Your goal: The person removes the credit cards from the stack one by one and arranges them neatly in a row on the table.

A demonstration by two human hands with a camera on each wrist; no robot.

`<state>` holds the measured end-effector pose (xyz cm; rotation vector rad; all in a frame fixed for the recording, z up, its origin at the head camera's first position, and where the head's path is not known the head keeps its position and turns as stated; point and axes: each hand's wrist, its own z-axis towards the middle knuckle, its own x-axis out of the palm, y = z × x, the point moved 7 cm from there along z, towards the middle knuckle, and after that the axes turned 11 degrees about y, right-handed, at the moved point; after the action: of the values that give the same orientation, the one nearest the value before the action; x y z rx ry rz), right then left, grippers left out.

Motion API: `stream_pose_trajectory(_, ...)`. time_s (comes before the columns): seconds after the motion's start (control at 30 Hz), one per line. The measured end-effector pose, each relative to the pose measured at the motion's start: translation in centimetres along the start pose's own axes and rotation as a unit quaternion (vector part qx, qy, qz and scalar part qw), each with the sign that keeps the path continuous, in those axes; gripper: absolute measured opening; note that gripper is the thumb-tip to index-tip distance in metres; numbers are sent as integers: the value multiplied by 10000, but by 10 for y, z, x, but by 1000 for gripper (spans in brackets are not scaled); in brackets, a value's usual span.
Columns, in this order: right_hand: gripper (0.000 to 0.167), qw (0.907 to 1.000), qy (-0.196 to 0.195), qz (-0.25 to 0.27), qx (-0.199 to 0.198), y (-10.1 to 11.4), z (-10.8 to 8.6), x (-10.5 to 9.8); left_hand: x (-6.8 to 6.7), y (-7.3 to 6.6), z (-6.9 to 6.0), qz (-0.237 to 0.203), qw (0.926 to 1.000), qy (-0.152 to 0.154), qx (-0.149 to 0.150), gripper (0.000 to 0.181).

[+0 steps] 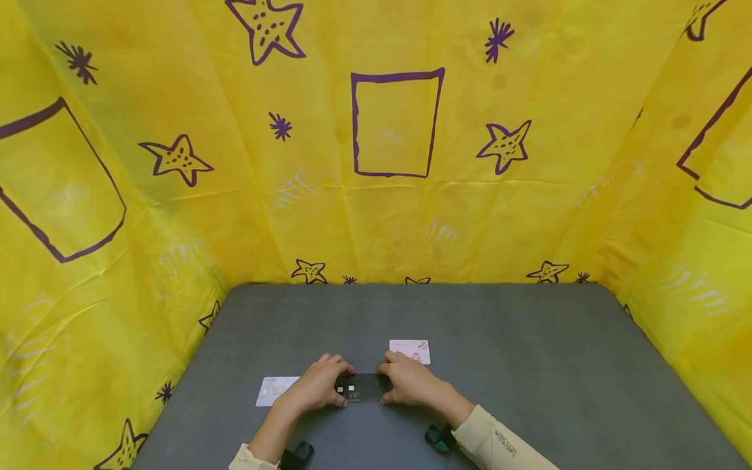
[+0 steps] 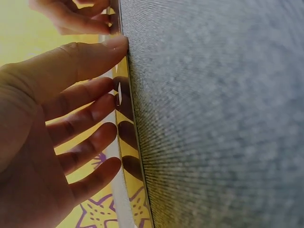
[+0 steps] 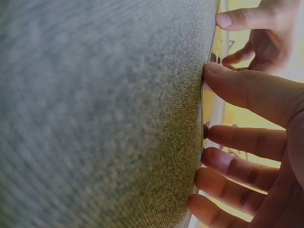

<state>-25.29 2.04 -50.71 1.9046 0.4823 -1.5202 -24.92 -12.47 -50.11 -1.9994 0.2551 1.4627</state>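
Note:
On the dark grey table, a black card [image 1: 369, 389] with "VIP" lettering lies flat between both hands. My left hand [image 1: 317, 384] holds its left end, thumb on the near edge and fingertips at the far edge. Two pale chip squares show near that end; whether two black cards overlap there, I cannot tell. The right hand [image 1: 410, 381] grips the right end in the same way, thumb in front and fingers behind. A white VIP card [image 1: 271, 391] lies left of the left hand, partly covered by it. Behind the right hand is a pinkish-white card [image 1: 414, 349] with small pictures, its lower part covered.
The grey table [image 1: 529, 365] reaches back to a yellow cloth backdrop [image 1: 399, 222] printed with purple stars and frames, which also closes off both sides. Dark straps with small devices [image 1: 439, 438] sit at the wrists, below beige sleeves [image 1: 499, 444].

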Motion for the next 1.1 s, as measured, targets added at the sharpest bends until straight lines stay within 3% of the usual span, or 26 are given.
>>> stream_pose_trajectory(0.4, 45, 10000, -8, 24, -87, -1, 1, 0, -2, 1, 2, 30, 9999, 59, -99, 49)
stream_pose_trajectory(0.67, 51, 9976, 78, 670, -134, -10, -1, 1, -2, -4, 4, -178, 9996, 173, -131, 51)
stream_pose_trajectory(0.9, 48, 9933, -70, 1152, 46, -27, -8, -9, 2, -3, 20, -548, 9981, 226, -189, 51)
stream_pose_trajectory(1.1, 45, 9922, -237, 1200, 233, -44, -13, -19, -5, -10, 38, -872, 9957, -136, -286, 45)
